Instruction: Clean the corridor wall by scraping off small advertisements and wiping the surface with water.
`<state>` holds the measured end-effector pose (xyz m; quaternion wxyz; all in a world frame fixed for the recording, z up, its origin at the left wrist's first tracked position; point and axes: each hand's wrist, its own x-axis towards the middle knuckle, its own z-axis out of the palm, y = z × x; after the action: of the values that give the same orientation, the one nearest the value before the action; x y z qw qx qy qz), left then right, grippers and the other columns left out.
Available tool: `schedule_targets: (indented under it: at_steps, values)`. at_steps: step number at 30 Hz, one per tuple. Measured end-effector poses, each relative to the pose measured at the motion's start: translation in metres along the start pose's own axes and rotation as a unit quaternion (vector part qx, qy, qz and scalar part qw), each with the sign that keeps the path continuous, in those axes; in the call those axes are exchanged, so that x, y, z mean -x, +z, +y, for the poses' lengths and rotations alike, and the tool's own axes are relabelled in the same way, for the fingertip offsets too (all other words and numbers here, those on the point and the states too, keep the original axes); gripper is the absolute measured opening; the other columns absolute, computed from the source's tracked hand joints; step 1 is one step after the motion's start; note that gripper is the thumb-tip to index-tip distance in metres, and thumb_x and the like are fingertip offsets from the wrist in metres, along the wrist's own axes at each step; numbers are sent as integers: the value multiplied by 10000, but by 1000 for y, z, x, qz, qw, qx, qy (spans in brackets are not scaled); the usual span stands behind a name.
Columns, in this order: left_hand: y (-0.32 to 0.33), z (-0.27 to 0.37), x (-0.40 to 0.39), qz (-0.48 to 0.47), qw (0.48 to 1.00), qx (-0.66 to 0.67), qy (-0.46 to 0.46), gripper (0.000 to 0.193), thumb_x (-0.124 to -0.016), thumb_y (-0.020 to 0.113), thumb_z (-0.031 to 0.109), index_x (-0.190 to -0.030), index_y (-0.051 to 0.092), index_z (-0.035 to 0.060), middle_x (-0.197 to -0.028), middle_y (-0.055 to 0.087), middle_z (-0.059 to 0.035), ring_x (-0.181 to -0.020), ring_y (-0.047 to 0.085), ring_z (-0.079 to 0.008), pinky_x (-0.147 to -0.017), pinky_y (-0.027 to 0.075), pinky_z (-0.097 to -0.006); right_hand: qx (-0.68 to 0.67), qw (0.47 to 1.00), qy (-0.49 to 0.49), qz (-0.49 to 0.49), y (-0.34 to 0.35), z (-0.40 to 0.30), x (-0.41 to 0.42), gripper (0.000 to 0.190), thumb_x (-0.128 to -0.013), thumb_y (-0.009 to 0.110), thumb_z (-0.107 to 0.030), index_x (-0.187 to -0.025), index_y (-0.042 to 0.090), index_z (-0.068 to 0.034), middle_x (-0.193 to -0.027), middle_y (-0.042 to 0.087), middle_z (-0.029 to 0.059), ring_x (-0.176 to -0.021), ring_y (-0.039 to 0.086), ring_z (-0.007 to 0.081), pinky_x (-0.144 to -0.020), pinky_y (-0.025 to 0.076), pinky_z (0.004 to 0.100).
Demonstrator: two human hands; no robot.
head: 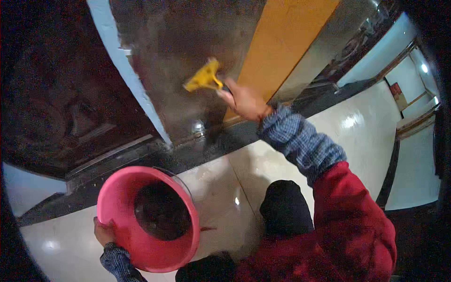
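My right hand (246,100) grips the dark handle of a yellow-headed hand tool (205,77). Its head is blurred; it looks like a scraper or small squeegee, and I cannot tell whether it touches the brown panel (183,35) behind it. At lower left, my left hand (104,231) holds the rim of a pink plastic bucket (121,208). The bucket tilts so its mouth faces me, with something dark at the bottom that I cannot make out. A wire handle (179,179) curves around its far side.
An orange panel (285,38) stands right of the brown one, and a pale blue strip (123,70) to its left. Dark skirting (218,144) runs along the base of the wall. Glossy cream tiles (218,183) cover the floor. My knee (287,208) is bent below my right arm.
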<state>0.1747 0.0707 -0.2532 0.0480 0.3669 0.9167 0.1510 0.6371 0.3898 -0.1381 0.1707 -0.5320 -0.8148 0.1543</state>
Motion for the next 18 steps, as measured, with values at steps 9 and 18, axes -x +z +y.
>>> schedule_targets:
  at_steps: [9, 18]
  values:
    - [1, -14, -1, -16, 998, 7, 52, 375, -662, 690, 134, -941, 467, 16, -867, 584, -228, -849, 548, -423, -689, 444, -450, -81, 997, 4, 12, 14, -20, 5, 325, -889, 441, -309, -1001, 479, -7, -785, 555, 229, -729, 555, 384, -621, 429, 441]
    - [-2, -7, -12, -17, 998, 44, 49, 358, -658, 685, 125, -940, 482, 38, -839, 593, -214, -836, 558, -414, -678, 444, -446, -124, 990, 14, 65, 41, -12, 5, 318, -896, 434, -297, -1017, 474, -6, -733, 550, 232, -696, 551, 398, -598, 425, 433]
